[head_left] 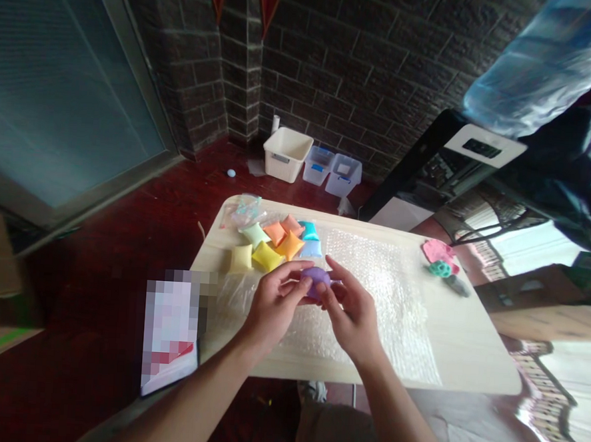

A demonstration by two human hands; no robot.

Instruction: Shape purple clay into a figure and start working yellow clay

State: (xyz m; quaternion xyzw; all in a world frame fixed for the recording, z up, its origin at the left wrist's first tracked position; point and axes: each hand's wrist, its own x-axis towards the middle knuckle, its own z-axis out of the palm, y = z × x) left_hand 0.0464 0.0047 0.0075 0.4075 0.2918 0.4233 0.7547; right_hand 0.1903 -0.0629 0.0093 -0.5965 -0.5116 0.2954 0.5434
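Between my two hands, above the bubble wrap (pixel 372 272) on the table, is a soft-looking lump of purple modelling clay (pixel 314 280). My left hand (pixel 279 299) grips its left side, thumb on the near face and fingers behind. From the other side my right hand (pixel 351 310) pinches it with the thumb, its index finger sticking up. Just beyond my left hand lie several small pillow-shaped packets of coloured clay, among them a yellow packet (pixel 266 256), an orange packet (pixel 290 246) and a light blue packet (pixel 311 248).
Crumpled clear plastic (pixel 246 211) lies at the pale table's (pixel 478 339) far left corner. Toward the right end sit a pink piece (pixel 440 252), a green piece (pixel 440 268) and a grey item (pixel 458 285). Beyond, a white bin (pixel 284 157) stands on the floor beside clear boxes (pixel 343 177).
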